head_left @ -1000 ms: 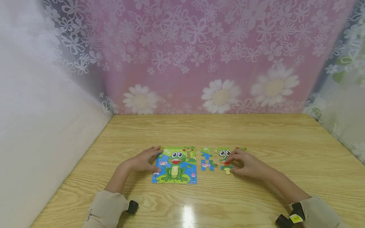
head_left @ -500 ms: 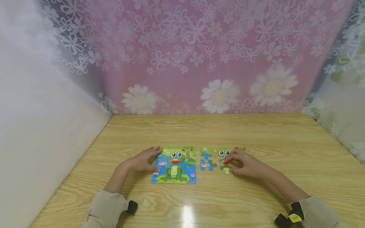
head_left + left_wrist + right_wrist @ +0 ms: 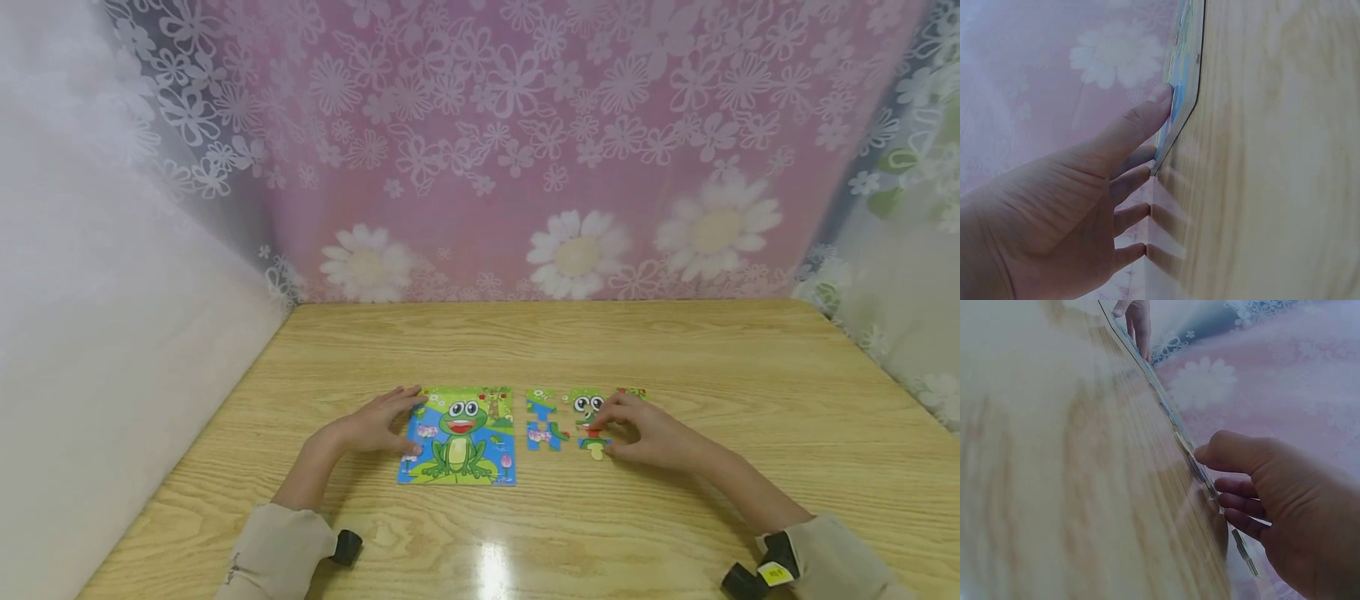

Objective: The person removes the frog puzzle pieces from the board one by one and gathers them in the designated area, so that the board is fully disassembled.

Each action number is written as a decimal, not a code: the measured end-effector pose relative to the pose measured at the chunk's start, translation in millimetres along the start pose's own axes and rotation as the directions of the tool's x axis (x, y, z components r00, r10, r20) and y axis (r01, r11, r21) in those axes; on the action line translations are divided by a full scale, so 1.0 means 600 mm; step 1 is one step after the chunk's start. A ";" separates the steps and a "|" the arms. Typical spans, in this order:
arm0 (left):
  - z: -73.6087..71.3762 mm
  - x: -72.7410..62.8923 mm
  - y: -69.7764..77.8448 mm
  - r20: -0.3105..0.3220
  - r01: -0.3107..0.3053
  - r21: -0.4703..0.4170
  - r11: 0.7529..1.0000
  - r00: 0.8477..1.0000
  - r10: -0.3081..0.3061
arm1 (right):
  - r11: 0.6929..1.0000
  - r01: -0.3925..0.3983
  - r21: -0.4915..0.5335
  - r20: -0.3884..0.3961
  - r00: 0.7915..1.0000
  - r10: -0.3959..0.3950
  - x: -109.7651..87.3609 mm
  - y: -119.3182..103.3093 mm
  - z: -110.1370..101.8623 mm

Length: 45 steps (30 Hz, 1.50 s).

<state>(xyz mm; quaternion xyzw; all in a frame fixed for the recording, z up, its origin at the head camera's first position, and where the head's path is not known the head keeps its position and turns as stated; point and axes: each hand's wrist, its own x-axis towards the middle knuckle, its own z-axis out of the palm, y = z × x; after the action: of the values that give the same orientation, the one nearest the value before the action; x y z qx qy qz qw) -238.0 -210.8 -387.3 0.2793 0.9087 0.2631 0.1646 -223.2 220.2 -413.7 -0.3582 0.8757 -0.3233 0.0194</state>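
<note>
The right hand [image 3: 652, 433] was the nearer one to the loose puzzle pieces, which lay flat on the tabletop [image 3: 420, 542] to its left, just beyond and under its fingertips. Its fingers were bent over the middle column, which ran away from the person: the eyes piece [image 3: 587, 403] at the far end, a red-mouthed part of the frog partly covered by the fingers, and the belly piece [image 3: 596, 451] at the near end, with its rounded knob pointing toward the person. The fingertips came down about the mouth, and the thumb sat at the right side of the belly piece; whether they pinched a piece or only rested there could not be told. To the left of that column, and separated from it by a narrow gap, lay the white-flower piece [image 3: 540, 403], with the pink-lily piece [image 3: 542, 435] on its near side, a tab of the latter facing right across the gap. That sideways gap seemed the relation that mattered most, with the right hand on its right side. A red-dotted piece [image 3: 632, 392] showed beyond the right hand, mostly hidden by it. Further left, well apart from the right hand, lay the whole frog picture [image 3: 457, 437], squarish and nearly upright to the person. The left hand [image 3: 375, 421] lay along its left edge, grasping nothing firmly, its thumb resting on the border and its other fingers extended about the far left corner.
</note>
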 end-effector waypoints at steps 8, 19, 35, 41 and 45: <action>-0.001 -0.002 -0.002 -0.009 0.004 0.011 1.000 1.000 -0.004 | 0.986 0.146 -0.077 -0.085 0.985 -0.153 0.021 -0.009 0.006; 0.002 -0.004 -0.005 -0.005 0.010 -0.004 1.000 1.000 -0.010 | 0.994 0.099 -0.035 0.025 0.995 -0.098 0.092 -0.058 0.042; 0.002 0.001 -0.003 -0.006 0.007 0.009 1.000 1.000 -0.007 | 0.984 0.083 -0.158 0.096 0.993 -0.068 0.167 -0.101 0.096; 0.004 0.005 -0.010 -0.005 0.012 0.016 1.000 1.000 -0.012 | 0.986 0.062 -0.156 0.129 0.991 -0.042 0.165 -0.111 0.097; 0.004 0.005 -0.011 -0.009 0.006 0.023 1.000 1.000 -0.006 | 0.987 0.068 -0.147 0.118 0.992 -0.051 0.166 -0.113 0.098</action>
<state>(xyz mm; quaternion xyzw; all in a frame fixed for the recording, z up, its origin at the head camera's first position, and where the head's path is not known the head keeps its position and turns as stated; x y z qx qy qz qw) -242.0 -212.9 -393.3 0.2772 0.9133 0.2534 0.1579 -239.7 87.7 -401.5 -0.4026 0.8839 -0.2357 0.0324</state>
